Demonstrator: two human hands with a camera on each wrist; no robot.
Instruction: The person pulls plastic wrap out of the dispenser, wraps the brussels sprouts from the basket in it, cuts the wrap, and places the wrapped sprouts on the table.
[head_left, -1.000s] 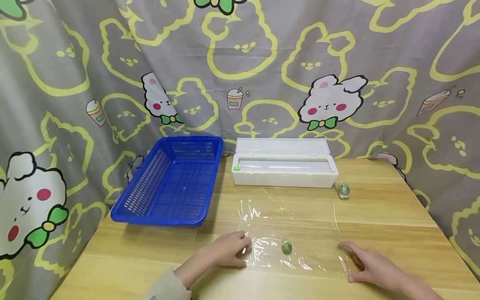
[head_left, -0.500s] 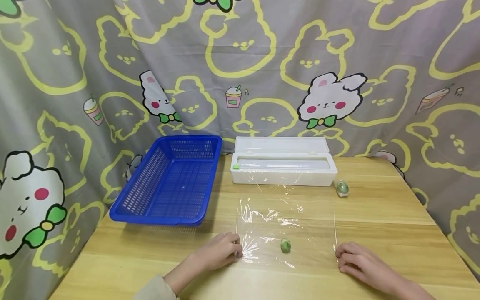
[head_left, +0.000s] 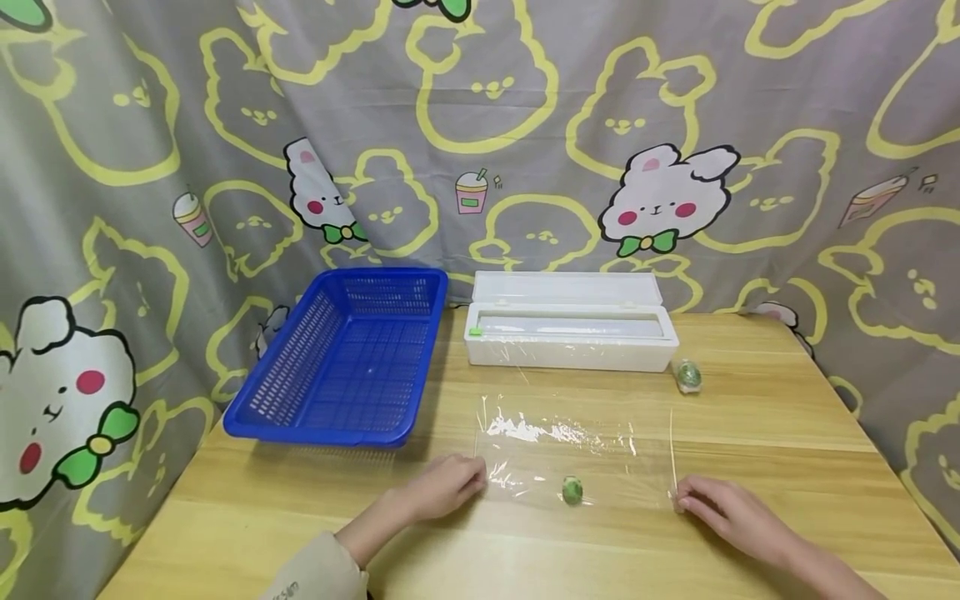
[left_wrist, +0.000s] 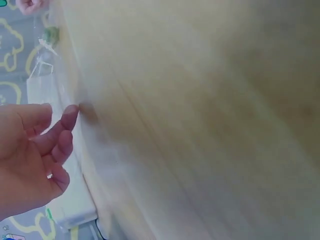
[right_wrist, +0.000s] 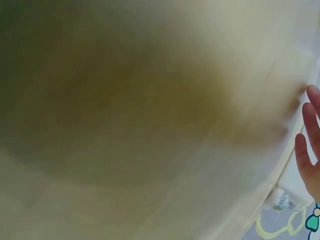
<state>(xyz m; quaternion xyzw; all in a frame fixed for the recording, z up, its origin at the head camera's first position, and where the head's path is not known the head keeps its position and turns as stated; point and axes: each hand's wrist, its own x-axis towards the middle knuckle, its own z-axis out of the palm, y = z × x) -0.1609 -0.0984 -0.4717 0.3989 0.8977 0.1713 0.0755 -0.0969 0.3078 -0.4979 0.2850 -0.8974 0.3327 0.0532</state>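
Observation:
A sheet of clear plastic wrap [head_left: 600, 454] lies spread on the table, running back to the white dispenser box [head_left: 573, 353]. On the wrap, near its front edge, is a small, round, mottled green item [head_left: 572, 490]; its kind is unclear. My left hand [head_left: 450, 487] pinches the wrap's left front corner, fingers curled. In the left wrist view the same hand [left_wrist: 37, 155] shows bent fingers, with the thin wrap hard to make out. At the right front corner, my right hand [head_left: 731, 512] pinches the wrap between thumb and fingers. The right wrist view hides its thumb.
A blue plastic basket [head_left: 337, 437] stands at the back left. Beside the dispenser's right end sits another green item [head_left: 688, 377], wrapped in film. The dispenser's lid [head_left: 566, 288] is raised, with a green slider [head_left: 476, 332] at its left. A patterned curtain [head_left: 517, 108] hangs behind.
The wrap's front edge has shifted away from me, nearer the green item. My left hand has moved slightly forward; my right hand has moved inward and now pinches its corner more closely.

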